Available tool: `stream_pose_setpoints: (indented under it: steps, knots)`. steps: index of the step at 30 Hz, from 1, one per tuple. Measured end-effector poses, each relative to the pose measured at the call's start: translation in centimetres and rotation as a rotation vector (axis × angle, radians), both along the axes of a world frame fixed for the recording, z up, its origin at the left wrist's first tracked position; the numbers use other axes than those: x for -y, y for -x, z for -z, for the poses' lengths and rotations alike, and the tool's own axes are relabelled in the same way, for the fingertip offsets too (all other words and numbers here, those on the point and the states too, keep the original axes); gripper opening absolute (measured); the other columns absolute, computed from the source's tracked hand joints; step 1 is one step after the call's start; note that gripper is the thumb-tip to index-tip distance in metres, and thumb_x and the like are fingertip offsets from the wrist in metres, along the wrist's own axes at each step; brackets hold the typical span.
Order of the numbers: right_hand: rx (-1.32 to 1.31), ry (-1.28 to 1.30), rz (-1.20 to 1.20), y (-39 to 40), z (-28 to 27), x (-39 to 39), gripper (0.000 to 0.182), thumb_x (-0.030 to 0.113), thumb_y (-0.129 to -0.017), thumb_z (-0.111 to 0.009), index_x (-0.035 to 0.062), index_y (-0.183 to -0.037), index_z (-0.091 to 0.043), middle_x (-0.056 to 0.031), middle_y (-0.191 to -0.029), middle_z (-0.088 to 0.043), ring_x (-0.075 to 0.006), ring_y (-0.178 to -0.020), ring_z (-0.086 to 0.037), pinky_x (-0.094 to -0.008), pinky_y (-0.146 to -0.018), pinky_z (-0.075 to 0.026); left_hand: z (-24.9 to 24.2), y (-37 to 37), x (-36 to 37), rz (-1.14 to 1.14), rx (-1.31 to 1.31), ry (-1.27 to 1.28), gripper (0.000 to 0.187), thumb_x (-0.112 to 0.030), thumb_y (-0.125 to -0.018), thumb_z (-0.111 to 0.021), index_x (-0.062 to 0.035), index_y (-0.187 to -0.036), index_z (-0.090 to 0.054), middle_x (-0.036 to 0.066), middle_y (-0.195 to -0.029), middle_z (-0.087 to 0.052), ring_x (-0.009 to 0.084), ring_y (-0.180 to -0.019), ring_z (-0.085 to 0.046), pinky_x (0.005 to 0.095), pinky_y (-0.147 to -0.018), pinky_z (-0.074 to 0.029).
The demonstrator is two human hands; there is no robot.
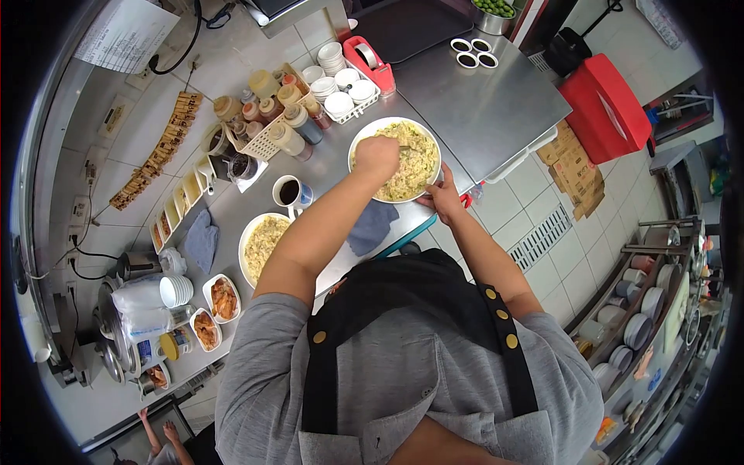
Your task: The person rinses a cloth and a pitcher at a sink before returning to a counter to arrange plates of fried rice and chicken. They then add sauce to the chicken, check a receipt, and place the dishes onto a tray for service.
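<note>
A white bowl (pixel 432 132) on the metal counter holds a pale yellow, rice-like food (pixel 411 172) with green bits. My left hand (pixel 376 157) is closed over the bowl, round a metal utensil (pixel 404 148) whose end meets the food; its kind is mostly hidden. At the near right side of the bowl, my right hand (pixel 444 195) grips the rim, thumb up along it. A second white bowl (pixel 246 235) with similar food stands partly behind my left forearm. Beside it is a mug (pixel 305 194) of dark liquid. A blue-grey cloth (pixel 373 227) lies below the first bowl.
Squeeze bottles (pixel 288 139) crowd a basket at the back, near small white dishes (pixel 339 103) and a red tape dispenser (pixel 370 66). Several cups of dark sauce (pixel 467 60) stand far right. Trays of browned meat (pixel 225 299) sit left. Another person's hands (pixel 159 434) show lower left.
</note>
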State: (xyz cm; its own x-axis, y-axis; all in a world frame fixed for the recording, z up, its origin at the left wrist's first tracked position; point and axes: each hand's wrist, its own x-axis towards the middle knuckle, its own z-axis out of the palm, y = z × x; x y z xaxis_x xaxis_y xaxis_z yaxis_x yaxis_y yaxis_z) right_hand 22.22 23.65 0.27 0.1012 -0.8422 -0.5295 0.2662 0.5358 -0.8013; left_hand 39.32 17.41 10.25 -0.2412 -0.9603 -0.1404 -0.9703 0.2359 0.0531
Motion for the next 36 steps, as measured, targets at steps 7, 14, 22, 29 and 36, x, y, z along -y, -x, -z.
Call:
stream_pose_setpoints:
  steps: [7,14,22,29,36]
  knots:
    - [-0.045,-0.006,-0.026,0.1,0.4,0.1,0.08,-0.007,-0.087,-0.047,0.0256,-0.148,-0.007,-0.0134,-0.108,-0.051,-0.0249,-0.093,-0.064,-0.0372,-0.076,-0.06,-0.3,-3.6,-0.3,-0.107,0.008,-0.018,0.018,-0.017,-0.08,-0.058,-0.0095,-0.09,-0.072,0.013,-0.09,-0.07,0.0281,-0.085,-0.068,0.0396,-0.074,-0.053]
    - [-0.095,0.004,-0.029,0.2,-0.2,-0.6,0.071,-0.001,-0.089,-0.052,0.0222,-0.147,-0.016,-0.012,-0.107,-0.051,-0.0218,-0.086,-0.065,-0.0315,-0.068,-0.059,-5.1,-5.6,-3.1,-0.188,-0.147,-0.024,0.022,-0.03,-0.086,-0.058,-0.0178,-0.098,-0.071,0.013,-0.087,-0.068,0.0311,-0.083,-0.065,0.0437,-0.074,-0.051]
    - [-0.203,0.015,-0.002,0.9,1.3,-2.4,0.05,0.01,-0.088,-0.059,0.0041,-0.132,-0.035,-0.0105,-0.108,-0.049,-0.0221,-0.084,-0.064,-0.0326,-0.065,-0.055,-2.0,-6.3,-5.0,-0.236,-0.215,0.017,0.025,-0.03,-0.087,-0.056,-0.0144,-0.104,-0.068,0.013,-0.088,-0.066,0.0315,-0.082,-0.065,0.0458,-0.071,-0.051]
    - [-0.113,0.182,-0.227,0.4,-0.3,-4.1,0.022,0.004,-0.086,-0.051,0.0069,-0.107,-0.057,-0.0005,-0.082,-0.052,-0.0117,-0.073,-0.056,-0.0262,-0.066,-0.049,-2.5,-5.2,-10.6,-0.286,-0.435,0.227,0.035,-0.028,-0.091,-0.053,-0.0152,-0.123,-0.057,0.012,-0.09,-0.061,0.0324,-0.074,-0.064,0.0434,-0.064,-0.051]
    - [0.225,-0.105,-0.705,-5.4,-6.7,-3.8,0.061,-0.002,-0.078,-0.049,0.0139,-0.137,-0.044,0.0011,-0.082,-0.05,-0.008,-0.064,-0.05,-0.0219,-0.054,-0.041,-2.2,-4.4,-11.4,-0.298,-0.474,0.231,0.043,-0.026,-0.092,-0.051,-0.012,-0.133,-0.049,0.013,-0.097,-0.059,0.0329,-0.073,-0.064,0.045,-0.063,-0.051]
